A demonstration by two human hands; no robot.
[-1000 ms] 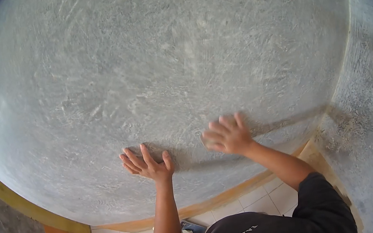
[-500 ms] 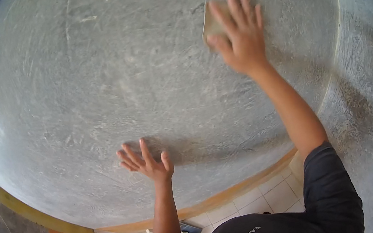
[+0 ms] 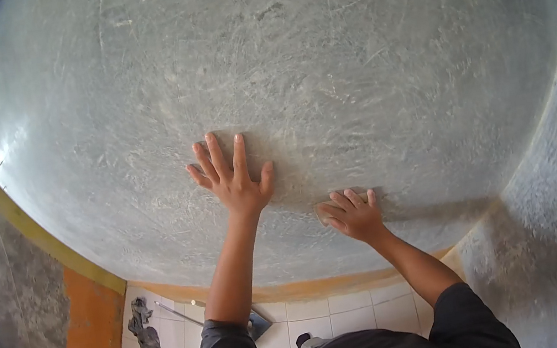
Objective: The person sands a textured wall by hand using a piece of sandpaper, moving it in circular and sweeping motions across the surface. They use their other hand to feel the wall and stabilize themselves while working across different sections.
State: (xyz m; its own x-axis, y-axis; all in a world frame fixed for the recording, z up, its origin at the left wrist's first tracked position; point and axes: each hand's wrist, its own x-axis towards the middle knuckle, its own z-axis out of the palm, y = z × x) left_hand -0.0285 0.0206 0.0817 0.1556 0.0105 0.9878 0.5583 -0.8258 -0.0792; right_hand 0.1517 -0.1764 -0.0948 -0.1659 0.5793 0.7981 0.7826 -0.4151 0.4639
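Note:
A large grey plastered wall (image 3: 355, 105), streaked and scratched, fills most of the head view. My left hand (image 3: 233, 184) lies against it with fingers spread, holding nothing. Lower and to the right, my right hand (image 3: 359, 219) presses a small tan sheet, apparently sandpaper (image 3: 323, 213), onto the wall. The sheet's left edge shows beside the thumb; my palm and fingers cover much of the rest.
An orange band (image 3: 310, 289) runs along the wall's foot above the white tiled floor (image 3: 312, 329). A dark crumpled cloth (image 3: 145, 331), a thin rod (image 3: 178, 311) and a dark flat tool (image 3: 260, 323) lie there. Another grey wall (image 3: 550, 205) adjoins at right.
My right hand has come down the wall with the sandpaper, from high up to below my left hand's level. My left hand appears higher in view; the camera has also shifted.

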